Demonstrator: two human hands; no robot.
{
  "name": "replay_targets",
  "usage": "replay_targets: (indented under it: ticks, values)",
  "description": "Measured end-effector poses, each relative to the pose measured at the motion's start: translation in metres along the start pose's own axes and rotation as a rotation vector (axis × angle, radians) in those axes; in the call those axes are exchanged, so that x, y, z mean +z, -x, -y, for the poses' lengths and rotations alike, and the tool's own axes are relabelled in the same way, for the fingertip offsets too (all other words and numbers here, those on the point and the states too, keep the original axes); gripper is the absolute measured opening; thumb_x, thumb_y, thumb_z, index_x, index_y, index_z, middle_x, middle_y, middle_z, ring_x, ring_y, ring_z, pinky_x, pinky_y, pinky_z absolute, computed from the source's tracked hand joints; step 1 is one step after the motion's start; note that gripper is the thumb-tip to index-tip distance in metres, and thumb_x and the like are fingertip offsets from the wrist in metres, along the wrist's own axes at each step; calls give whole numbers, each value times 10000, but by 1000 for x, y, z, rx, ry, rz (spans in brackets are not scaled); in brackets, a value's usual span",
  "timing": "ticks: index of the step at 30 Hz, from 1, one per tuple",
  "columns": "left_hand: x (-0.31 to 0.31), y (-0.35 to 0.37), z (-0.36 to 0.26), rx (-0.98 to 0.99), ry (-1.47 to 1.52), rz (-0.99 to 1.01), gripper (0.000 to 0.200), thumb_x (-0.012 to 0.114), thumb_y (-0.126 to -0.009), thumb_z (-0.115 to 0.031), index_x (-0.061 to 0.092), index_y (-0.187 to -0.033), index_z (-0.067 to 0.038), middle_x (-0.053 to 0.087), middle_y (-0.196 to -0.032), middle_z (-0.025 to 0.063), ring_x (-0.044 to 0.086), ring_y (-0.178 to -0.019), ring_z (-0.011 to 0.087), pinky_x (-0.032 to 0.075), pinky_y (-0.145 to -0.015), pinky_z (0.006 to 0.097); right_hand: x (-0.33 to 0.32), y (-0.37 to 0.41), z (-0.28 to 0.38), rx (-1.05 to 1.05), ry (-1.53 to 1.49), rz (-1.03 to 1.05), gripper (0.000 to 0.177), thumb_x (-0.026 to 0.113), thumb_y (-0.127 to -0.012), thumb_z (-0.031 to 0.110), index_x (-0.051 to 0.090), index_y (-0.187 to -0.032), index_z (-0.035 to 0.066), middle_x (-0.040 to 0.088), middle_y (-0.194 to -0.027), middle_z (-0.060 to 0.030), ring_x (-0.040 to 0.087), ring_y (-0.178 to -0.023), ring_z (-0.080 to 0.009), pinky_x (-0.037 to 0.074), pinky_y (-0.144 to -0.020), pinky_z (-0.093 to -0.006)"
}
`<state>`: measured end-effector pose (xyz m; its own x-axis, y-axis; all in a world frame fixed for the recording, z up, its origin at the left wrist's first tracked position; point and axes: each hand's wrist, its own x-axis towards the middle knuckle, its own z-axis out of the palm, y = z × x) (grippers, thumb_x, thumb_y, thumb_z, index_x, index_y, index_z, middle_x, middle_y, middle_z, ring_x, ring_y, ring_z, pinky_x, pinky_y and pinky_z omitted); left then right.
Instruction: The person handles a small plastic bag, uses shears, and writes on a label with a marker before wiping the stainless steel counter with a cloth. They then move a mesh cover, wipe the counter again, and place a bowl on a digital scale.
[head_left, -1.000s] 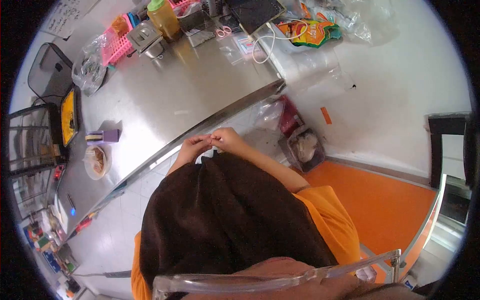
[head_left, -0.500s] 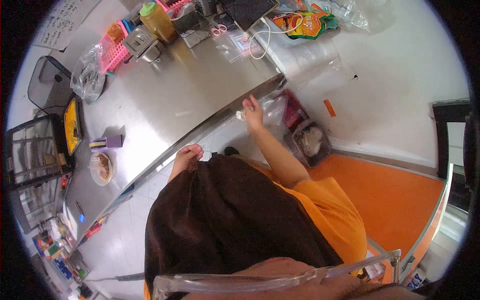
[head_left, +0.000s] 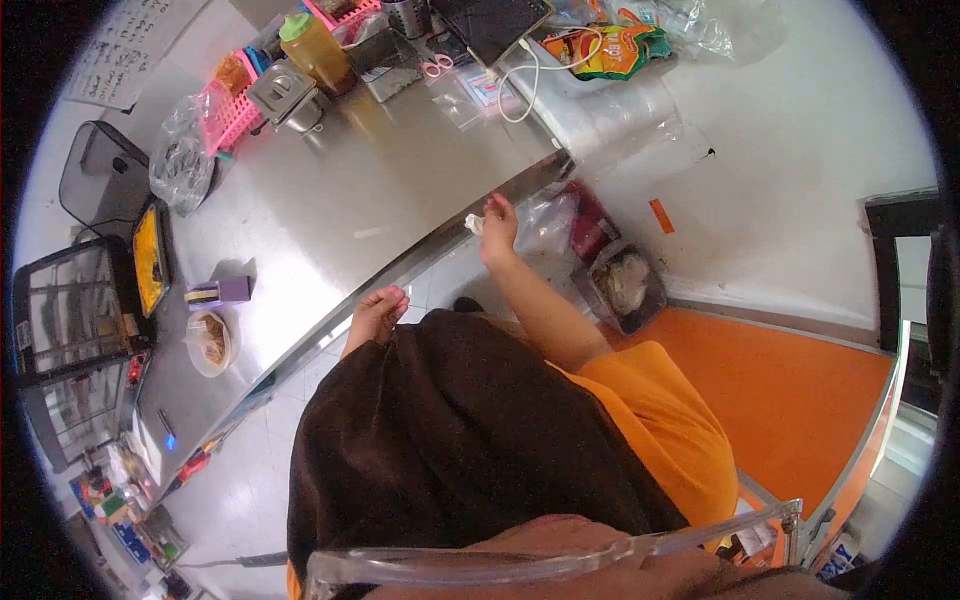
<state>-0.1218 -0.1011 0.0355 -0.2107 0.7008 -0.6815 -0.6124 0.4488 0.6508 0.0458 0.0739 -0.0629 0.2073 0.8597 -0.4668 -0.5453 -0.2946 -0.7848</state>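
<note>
So your right hand (head_left: 499,230) is out by the front edge of the metal surface (head_left: 300,225), fingers closed on a crumpled white scrap (head_left: 474,224) that pokes out on the side facing your left hand (head_left: 377,313). That left one's just above your dark apron (head_left: 400,420), fingers curled in pretty narrow; can't tell if anything's tucked inside. The hands are well apart. Past the right one, toward the wall, there's a see-through bin (head_left: 655,308). Purple tape dispenser (head_left: 235,289) and a bowl (head_left: 205,368) sit on the surface, off left.
</note>
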Motion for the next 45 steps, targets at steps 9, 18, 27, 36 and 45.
replay_targets:
  ticks: [9, 18, 27, 36, 45]
  values:
    - [-1, -7, -9, -4, -8, 50, 126, 605, -785, -34, 556, -895, -1, 613, -835, 88, 609, -777, 177, 510, -711, 264, 2, -2, -8, -151, 171, -90, 249, 501, -782, -64, 560, -985, 67, 545, -989, -48, 500, -926, -152, 398, -829, -266]
    - [13, -6, -23, -2, -10, 52, 129, 609, -782, -38, 556, -893, -2, 612, -839, 87, 606, -778, 172, 508, -706, 254, 5, 6, -9, -332, 347, -125, 319, 449, -733, -118, 552, -995, 32, 566, -993, -75, 521, -960, -191, 383, -861, -290]
    - [19, -20, -24, -1, 3, 125, 125, 591, -797, -41, 549, -908, 0, 614, -829, 83, 607, -770, 164, 504, -718, 253, -10, 2, -5, -369, 509, -43, 338, 452, -714, -88, 568, -996, 59, 586, -1014, -86, 533, -967, -202, 396, -840, -288]
    - [35, -23, -27, -34, -48, 129, 127, 595, -796, -46, 553, -908, -2, 613, -829, 80, 608, -773, 164, 505, -723, 253, -20, 3, 7, -410, 600, 88, 345, 476, -764, -69, 530, -1076, 70, 574, -1072, -50, 522, -966, -164, 404, -789, -264]
    - [29, -24, -28, -23, -15, 118, 126, 596, -794, -43, 552, -905, -2, 612, -838, 80, 610, -777, 174, 509, -722, 258, -20, -8, -3, -408, 533, 41, 249, 568, -765, 2, 566, -1009, 54, 599, -949, -71, 549, -896, -186, 429, -776, -285]
